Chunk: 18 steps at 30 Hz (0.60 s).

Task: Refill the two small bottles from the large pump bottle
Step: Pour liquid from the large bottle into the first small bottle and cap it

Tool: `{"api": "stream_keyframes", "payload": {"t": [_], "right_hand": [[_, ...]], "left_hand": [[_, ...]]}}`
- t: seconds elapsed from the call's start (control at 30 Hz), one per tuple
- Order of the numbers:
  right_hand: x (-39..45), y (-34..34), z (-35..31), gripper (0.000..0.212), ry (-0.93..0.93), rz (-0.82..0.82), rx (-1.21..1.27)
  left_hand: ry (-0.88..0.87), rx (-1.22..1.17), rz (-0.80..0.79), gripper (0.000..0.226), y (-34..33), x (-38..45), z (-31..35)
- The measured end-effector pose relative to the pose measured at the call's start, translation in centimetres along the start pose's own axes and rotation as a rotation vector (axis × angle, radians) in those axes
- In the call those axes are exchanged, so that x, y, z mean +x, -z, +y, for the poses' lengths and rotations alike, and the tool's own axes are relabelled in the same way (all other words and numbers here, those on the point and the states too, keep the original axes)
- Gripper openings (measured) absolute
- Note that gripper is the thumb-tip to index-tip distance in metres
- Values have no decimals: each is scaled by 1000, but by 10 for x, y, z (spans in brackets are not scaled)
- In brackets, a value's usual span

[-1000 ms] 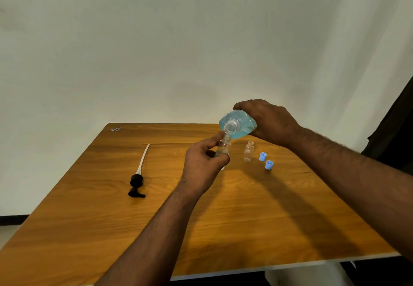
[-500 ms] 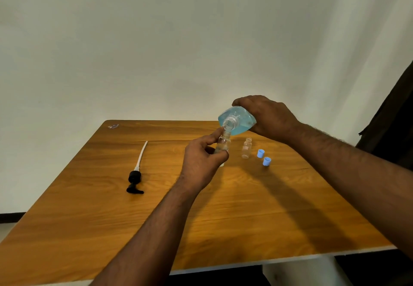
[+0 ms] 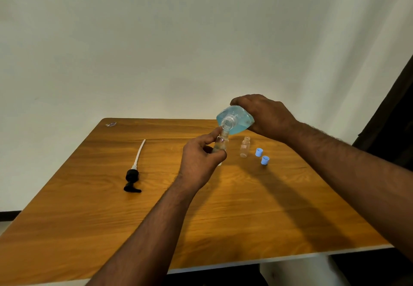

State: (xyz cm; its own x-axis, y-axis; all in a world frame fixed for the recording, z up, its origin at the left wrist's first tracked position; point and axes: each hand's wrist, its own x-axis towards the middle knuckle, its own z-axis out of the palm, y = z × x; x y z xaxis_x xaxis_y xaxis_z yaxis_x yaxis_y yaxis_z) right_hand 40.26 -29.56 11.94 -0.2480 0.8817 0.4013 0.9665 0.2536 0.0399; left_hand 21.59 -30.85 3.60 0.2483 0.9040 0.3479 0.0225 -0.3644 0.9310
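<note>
- We are at the first fill: our right hand [image 3: 266,115] grasps the large pump bottle [image 3: 235,119], its pump removed, tipped steeply with its open neck pointing down at the mouth of the first small bottle [image 3: 220,143].
- Our left hand [image 3: 199,162] holds that small bottle raised above the table [image 3: 89,229], fingers [image 3: 214,134] closed around its body.
- The second small bottle [image 3: 245,147] stands upright and uncapped on the table, just right of the held one; it looks empty.
- Two blue caps [image 3: 262,156] lie beside it; the pump head [image 3: 131,179] with its dip tube lies well apart on the left.
- Next move, as we judge it: keep neck and mouth aligned until the level rises, then right the large bottle gently, since the narrow mouth invites overflow.
- Hard to make out: whether liquid is flowing, whether the two necks touch, and the fill level, masked by our left hand. The right palm hides the large bottle's far side.
</note>
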Motion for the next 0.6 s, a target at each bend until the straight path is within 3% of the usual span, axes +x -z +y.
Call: {"api": "stream_keyframes", "payload": {"t": [0.6], "right_hand": [[2, 1, -3, 54, 26, 4, -15]], "left_hand": [[-12, 12, 19, 56, 2, -1, -1]]}}
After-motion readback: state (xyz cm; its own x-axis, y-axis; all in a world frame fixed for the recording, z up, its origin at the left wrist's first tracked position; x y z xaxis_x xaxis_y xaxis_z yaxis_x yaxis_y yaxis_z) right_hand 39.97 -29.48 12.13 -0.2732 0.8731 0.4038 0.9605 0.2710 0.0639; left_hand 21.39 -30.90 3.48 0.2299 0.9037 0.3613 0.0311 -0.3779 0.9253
